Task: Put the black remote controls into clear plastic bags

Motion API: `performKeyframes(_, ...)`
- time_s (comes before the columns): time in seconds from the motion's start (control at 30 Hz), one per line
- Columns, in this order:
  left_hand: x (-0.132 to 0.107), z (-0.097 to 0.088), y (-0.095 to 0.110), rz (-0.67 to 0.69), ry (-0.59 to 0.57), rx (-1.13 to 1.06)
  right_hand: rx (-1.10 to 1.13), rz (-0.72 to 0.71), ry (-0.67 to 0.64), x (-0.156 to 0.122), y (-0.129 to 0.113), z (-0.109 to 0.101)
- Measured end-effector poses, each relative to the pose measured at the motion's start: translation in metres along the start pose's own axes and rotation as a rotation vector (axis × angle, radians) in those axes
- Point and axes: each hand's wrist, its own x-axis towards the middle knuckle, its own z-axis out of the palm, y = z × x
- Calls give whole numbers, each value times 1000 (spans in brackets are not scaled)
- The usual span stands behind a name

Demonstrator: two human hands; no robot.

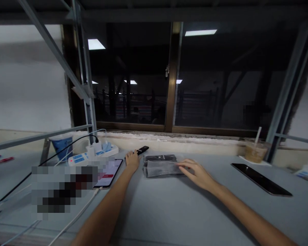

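My left hand point(132, 160) reaches far forward on the grey table point(169, 205), its fingers closed on the near end of a small black remote point(143, 149) with a red button. My right hand point(196, 172) lies flat with fingers stretched out on the right edge of a stack of clear plastic bags point(160, 165) holding dark items. The bags lie between the two hands, near the window sill.
A phone with a lit screen point(110, 172) lies left of my left arm, beside a white power strip point(92, 155) with chargers and cables. A blue cup point(62, 143) stands behind it. At right lie a dark tablet point(261, 179) and an iced drink point(255, 151).
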Motion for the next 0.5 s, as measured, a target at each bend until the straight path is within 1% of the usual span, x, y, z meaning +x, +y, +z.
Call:
performKeyframes(0.2, -1, -11, 9, 14, 37, -40, -7, 84, 9, 1, 8, -3)
performKeyframes(0.27, -2, -17, 15, 26, 84, -61, 13, 127, 28, 1, 11, -2)
performKeyframes(0.33, -6, -25, 24, 68, 178, -142, 87, 218, 98, 2, 12, -1)
performKeyframes(0.4, -12, -33, 35, 166, 275, -288, 237, 338, 193, 3, 12, 0)
performKeyframes(0.47, -22, -41, 48, 357, 306, -409, 426, 457, 284, 6, 11, -1)
performKeyframes(0.5, -28, -45, 54, 481, 293, -448, 522, 509, 322, 7, 11, -3)
